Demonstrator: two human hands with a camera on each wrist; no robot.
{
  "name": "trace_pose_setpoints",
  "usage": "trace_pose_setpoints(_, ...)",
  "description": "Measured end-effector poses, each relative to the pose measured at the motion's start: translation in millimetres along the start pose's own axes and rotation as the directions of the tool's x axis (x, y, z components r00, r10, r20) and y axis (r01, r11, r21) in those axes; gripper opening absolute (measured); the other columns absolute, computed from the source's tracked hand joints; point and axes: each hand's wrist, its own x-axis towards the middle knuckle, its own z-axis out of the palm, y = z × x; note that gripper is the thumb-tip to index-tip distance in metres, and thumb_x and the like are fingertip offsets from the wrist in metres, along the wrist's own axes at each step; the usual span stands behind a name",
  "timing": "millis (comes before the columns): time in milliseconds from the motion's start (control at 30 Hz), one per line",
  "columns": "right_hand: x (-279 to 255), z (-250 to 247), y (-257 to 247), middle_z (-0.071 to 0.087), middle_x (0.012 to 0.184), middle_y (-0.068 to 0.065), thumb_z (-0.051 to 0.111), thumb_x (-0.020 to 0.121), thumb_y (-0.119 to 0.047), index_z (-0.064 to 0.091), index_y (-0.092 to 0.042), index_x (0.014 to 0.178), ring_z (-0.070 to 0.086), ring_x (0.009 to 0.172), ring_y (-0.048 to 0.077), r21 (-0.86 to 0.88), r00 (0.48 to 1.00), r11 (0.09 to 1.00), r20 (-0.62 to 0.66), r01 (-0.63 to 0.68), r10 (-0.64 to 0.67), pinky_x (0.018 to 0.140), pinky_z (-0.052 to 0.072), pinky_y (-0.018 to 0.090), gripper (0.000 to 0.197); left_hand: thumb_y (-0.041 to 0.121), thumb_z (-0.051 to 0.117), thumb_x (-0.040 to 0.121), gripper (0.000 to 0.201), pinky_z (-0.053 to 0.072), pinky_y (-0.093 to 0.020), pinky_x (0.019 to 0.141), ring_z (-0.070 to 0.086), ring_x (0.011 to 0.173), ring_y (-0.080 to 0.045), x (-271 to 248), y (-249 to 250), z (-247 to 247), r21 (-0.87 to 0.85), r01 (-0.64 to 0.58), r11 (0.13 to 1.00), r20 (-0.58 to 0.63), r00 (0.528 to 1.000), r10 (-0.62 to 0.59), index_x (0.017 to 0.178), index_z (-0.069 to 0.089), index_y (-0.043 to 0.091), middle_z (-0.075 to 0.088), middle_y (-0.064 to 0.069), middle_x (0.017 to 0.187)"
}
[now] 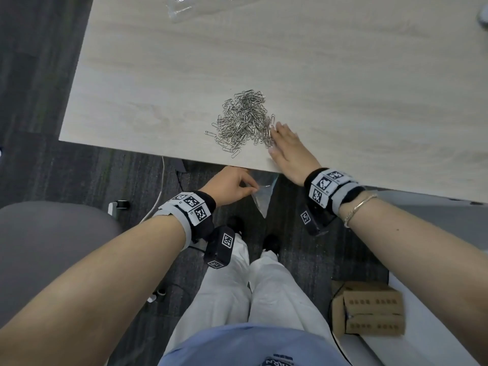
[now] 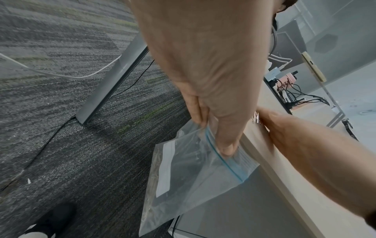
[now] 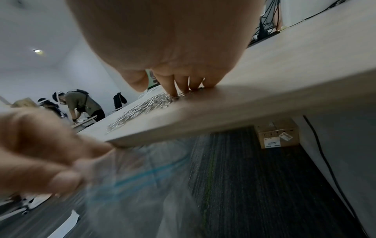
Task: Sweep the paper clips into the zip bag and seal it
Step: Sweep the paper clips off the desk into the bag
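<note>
A heap of silver paper clips [image 1: 243, 120] lies on the pale wooden table [image 1: 343, 88], close to its near edge. My right hand [image 1: 277, 141] rests flat on the table with straight fingers [image 3: 173, 87] touching the heap's right side [image 3: 146, 106]. Below the table edge, my left hand [image 1: 250, 190] pinches the top of a clear zip bag [image 1: 264, 199] between thumb and fingers. The bag [image 2: 193, 169] hangs down from its blue zip line, just off the table edge [image 2: 270, 161]. In the right wrist view the bag [image 3: 142, 185] is blurred beside my left hand [image 3: 50, 153].
A second clear bag holding clips [image 1: 184, 6] lies at the table's far edge. On the floor are a cardboard box [image 1: 367, 310], cables and a table leg [image 2: 114, 80]. A grey chair [image 1: 39, 247] stands at my left. Other people [image 3: 81, 104] work in the background.
</note>
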Motion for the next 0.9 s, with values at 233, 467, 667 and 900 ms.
trace_pose_setpoints(233,-25.5,23.8,-3.1,-0.001,0.158,0.007,0.032,0.101,-0.029,0.005,-0.010,0.149,-0.006,0.146,0.015,0.074,0.997,0.995,-0.058,0.060,-0.056,0.118,-0.005,0.026,0.059,0.021,0.067,0.085,0.013,0.041,-0.018,0.070,0.056,0.079,-0.008,-2.7,3.8,-0.7,0.030,-0.036,0.999,-0.021,0.999,0.037,0.093,0.075,0.015,0.063,0.006,0.080)
trace_pose_setpoints(467,-32.5,24.2,9.5,0.000,0.158,0.008,0.031,0.101,-0.024,0.004,-0.010,0.149,-0.005,0.146,0.016,-0.015,0.997,1.000,-0.076,0.007,-0.008,0.115,-0.009,0.025,0.057,0.020,0.067,0.085,0.012,0.032,-0.004,0.063,0.049,0.067,0.003,-4.1,5.7,-1.5,0.040,-0.024,0.999,-0.036,0.999,0.026,0.093,0.075,0.016,0.051,0.020,0.069)
trace_pose_setpoints(667,-17.4,28.0,-7.9,0.004,0.158,0.009,0.032,0.101,-0.024,0.007,-0.011,0.149,-0.001,0.146,0.018,0.014,0.994,0.998,-0.092,0.066,-0.065,0.115,-0.007,0.026,0.056,0.021,0.067,0.085,0.013,0.038,-0.019,0.073,0.060,0.086,-0.014,-8.5,5.1,-6.7,0.052,-0.019,0.998,-0.018,1.000,0.020,0.094,0.076,0.015,0.061,0.014,0.075)
trace_pose_setpoints(900,-14.2,32.4,-12.9,0.009,0.158,0.010,0.032,0.100,-0.029,0.020,-0.020,0.148,0.000,0.146,0.024,-0.072,0.987,0.994,-0.130,0.084,-0.092,0.115,-0.008,0.031,0.051,0.018,0.068,0.084,0.012,0.045,-0.026,0.079,0.060,0.086,-0.013,-12.9,0.0,-12.7,0.012,-0.012,1.000,-0.033,0.999,0.013,0.092,0.076,0.013,0.068,-0.001,0.083)
